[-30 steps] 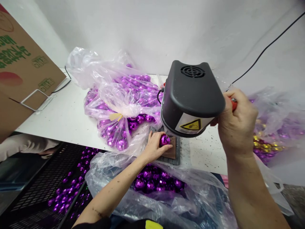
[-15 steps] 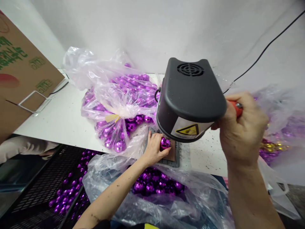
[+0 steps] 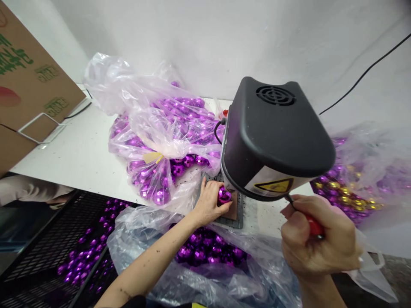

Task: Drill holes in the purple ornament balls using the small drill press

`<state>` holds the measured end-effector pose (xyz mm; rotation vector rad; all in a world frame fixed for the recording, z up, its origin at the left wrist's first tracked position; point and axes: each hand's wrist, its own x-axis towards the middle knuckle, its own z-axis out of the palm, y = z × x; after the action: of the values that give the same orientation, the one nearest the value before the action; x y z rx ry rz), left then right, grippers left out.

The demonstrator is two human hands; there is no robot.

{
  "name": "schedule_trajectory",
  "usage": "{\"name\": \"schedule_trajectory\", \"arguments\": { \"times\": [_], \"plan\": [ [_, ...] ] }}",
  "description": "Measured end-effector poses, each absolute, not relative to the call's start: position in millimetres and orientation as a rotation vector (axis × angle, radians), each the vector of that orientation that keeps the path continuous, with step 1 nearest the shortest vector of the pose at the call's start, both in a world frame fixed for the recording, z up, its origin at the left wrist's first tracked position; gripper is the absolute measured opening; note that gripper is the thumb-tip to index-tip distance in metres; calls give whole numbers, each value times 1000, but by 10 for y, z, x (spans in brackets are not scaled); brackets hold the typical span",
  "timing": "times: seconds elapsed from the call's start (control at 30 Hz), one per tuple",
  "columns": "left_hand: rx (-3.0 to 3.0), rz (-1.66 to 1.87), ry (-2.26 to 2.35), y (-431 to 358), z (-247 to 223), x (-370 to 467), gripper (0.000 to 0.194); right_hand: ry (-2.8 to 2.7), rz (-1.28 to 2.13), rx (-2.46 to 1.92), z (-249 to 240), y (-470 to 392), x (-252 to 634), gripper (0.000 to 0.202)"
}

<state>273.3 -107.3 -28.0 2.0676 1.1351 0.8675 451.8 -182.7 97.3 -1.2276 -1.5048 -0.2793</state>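
Note:
My left hand (image 3: 210, 201) grips a shiny purple faceted ball (image 3: 224, 195) between thumb and fingers, over a brown pad on a grey base plate (image 3: 238, 218). Above and to the right stands a black machine housing (image 3: 279, 137) with a vent on top and a yellow warning label. My right hand (image 3: 321, 235) is wrapped round a red lever handle (image 3: 314, 226) at the machine's right side. The machine's working end over the ball is hidden by its housing.
Clear plastic bags of purple balls (image 3: 160, 188) lie left of the machine and at the table's front (image 3: 205, 248). A black crate (image 3: 35, 256) with purple balls stands lower left. Further right is a bag of purple and gold balls (image 3: 349, 188). A cardboard box (image 3: 35, 85) leans left.
My right hand has pulled the red handle down and toward me. My left hand stays on the ball at the base plate. The view has shifted slightly.

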Motion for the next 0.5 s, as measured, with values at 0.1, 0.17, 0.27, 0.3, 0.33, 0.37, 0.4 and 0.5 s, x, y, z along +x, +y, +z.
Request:
{"name": "schedule_trajectory", "arguments": {
  "times": [0.1, 0.17, 0.27, 0.3, 0.33, 0.37, 0.4, 0.5],
  "plan": [
    [2081, 866, 1125, -1074, -272, 2734, 39, -1551, -222, -1233, 889, -1851, 4517, 11],
    [2092, 859, 1123, -1074, -269, 2735, 39, -1588, -192, -1264, 832, -1870, 4524, 7],
    [2087, 854, 1115, -1073, -269, 2734, 37, -1619, -200, -1226, 754, -1879, 4545, 10],
    [2077, 854, 1109, -1072, -271, 2733, 36, -1621, -208, -1217, 729, -1876, 4553, 10],
    [2064, 852, 1102, -1072, -274, 2732, 35, -1624, -216, -1208, 704, -1869, 4561, 10],
    [2046, 852, 1095, -1072, -278, 2730, 34, -1628, -222, -1198, 679, -1860, 4569, 10],
    [2026, 852, 1091, -1073, -281, 2729, 33, -1629, -233, -1189, 653, -1849, 4574, 9],
    [1957, 853, 1077, -1078, -287, 2723, 35, -1621, -291, -1143, 577, -1819, 4582, 9]
  ]
}}
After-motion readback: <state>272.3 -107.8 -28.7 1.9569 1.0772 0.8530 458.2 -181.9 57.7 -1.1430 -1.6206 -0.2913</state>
